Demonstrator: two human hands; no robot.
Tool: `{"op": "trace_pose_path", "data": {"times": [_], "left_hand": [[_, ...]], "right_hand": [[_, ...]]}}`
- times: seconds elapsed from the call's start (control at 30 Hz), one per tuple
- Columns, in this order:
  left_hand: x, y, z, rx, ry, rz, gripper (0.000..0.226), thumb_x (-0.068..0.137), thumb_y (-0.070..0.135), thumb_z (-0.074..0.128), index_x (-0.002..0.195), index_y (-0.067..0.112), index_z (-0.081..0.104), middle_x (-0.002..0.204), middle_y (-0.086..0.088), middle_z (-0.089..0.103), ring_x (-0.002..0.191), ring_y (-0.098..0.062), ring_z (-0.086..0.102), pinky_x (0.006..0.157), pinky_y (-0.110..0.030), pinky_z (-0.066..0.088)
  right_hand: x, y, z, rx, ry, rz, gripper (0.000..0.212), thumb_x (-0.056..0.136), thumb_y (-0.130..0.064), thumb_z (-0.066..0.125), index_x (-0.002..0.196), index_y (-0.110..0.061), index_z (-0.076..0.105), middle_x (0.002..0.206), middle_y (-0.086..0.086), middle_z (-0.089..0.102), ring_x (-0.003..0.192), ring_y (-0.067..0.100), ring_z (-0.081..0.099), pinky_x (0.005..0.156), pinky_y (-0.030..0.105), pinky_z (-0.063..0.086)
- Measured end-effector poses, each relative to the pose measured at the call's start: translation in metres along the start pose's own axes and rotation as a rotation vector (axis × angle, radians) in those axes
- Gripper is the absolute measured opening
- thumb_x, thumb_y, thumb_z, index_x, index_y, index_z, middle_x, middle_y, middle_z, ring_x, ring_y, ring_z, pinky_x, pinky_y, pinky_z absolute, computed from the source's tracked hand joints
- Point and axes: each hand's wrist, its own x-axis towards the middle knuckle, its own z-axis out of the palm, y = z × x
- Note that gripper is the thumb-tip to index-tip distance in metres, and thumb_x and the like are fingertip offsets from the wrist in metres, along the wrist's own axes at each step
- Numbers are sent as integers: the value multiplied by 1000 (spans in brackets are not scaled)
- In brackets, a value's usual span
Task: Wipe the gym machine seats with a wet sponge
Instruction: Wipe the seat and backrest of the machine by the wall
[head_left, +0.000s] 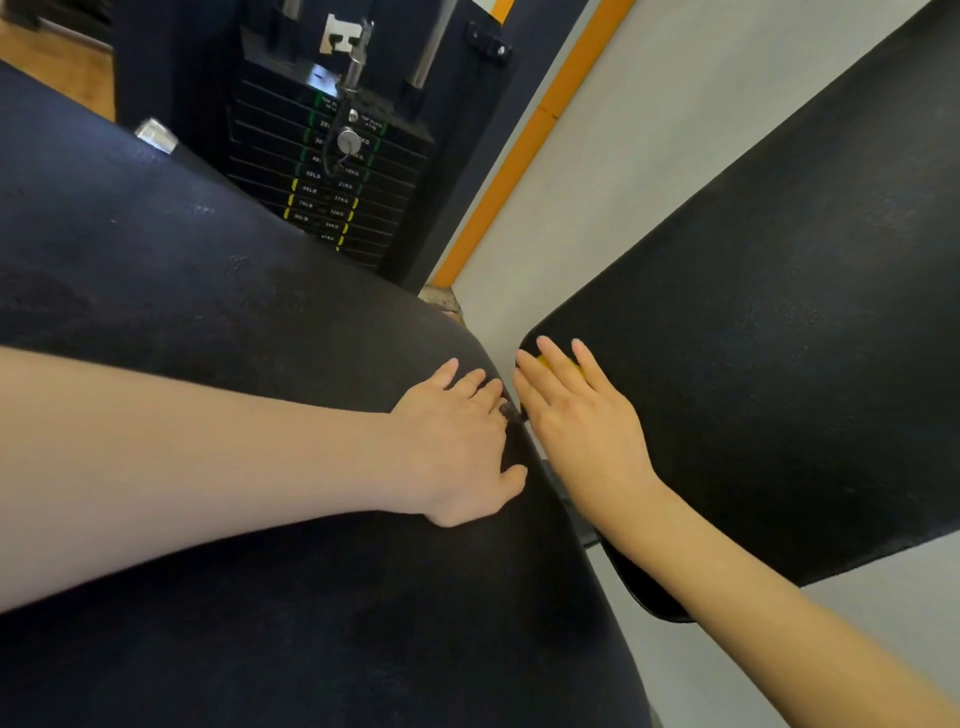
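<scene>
Two black padded seat cushions fill the view. My left hand (460, 441) rests flat with spread fingers on the large left pad (208, 312), near its right edge. On the right pad (779, 338), close to its lower left corner, my right hand (576, 415) lies with straight fingers pressing a yellow sponge (545, 360). Only small yellow bits of the sponge show between the fingers; the rest is hidden under the hand.
A narrow gap with a dark metal bracket (514, 414) separates the two pads. Behind stands a black weight stack (332, 182) with a selector pin. An orange stripe (524, 150) runs along the grey floor (623, 130).
</scene>
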Motion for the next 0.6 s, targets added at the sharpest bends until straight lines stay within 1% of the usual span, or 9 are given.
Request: {"op": "trace_pose_path", "data": {"times": [0.1,0.2,0.27,0.33,0.43,0.47,0.5,0.57,0.6], "left_hand": [[-2,1,1,-17,3,-5,73,103,57,14,159,11,3,167,-8,-2,154,-25,-6,123,-43,-5],[-1,-3,1,-14,4,9,72,104,56,14,159,11,3,167,-8,-4,153,-25,-7,123,-43,-6],[-1,-3,1,-21,-3,14,72,104,56,13,159,12,2,167,-7,-5,153,-25,-8,123,-43,-6],[-1,-2,1,-7,0,8,72,104,57,13,159,13,1,167,-7,-5,153,-25,-8,123,-43,-6],[-2,0,1,1,-13,-3,72,103,57,13,159,13,1,167,-7,-4,153,-24,-8,123,-42,-6],[-2,0,0,-2,-13,-1,71,103,57,13,159,13,1,167,-6,-4,154,-24,-8,123,-42,-6],[-2,-1,-1,-2,-10,1,71,103,57,13,159,14,1,167,-6,-5,153,-24,-8,123,-42,-6],[-2,-2,-2,0,-13,9,70,103,57,13,159,15,1,167,-6,-5,153,-24,-8,122,-42,-6],[-2,-2,-1,1,-16,12,70,104,57,13,159,16,1,167,-6,-6,153,-24,-8,122,-42,-7]], "right_hand": [[19,3,-9,-14,21,-30,65,97,-18,47,153,-12,15,162,9,10,149,27,0,118,44,-5],[-10,35,-9,-8,206,51,67,80,-5,69,142,-9,44,151,12,38,143,31,27,117,48,12],[-25,47,-8,51,314,169,62,75,-1,73,134,-7,54,143,12,49,138,32,37,115,50,20],[-17,36,-9,47,292,207,60,80,-3,70,137,-8,51,146,11,46,141,31,32,117,48,16],[-3,4,-2,68,83,10,64,94,-10,53,151,-14,25,160,7,18,149,26,4,118,44,-4],[-8,6,-2,52,45,-28,65,94,-11,52,152,-16,21,161,5,14,149,25,1,118,44,-7],[-16,14,-3,24,35,-27,67,92,-11,56,151,-16,25,160,5,17,149,25,5,118,44,-5],[-31,30,-2,-3,170,40,68,78,-8,74,140,-13,48,150,8,41,144,29,27,117,48,8],[-35,28,-3,25,198,100,66,70,-6,80,132,-11,57,143,10,50,139,30,36,115,49,14]]}}
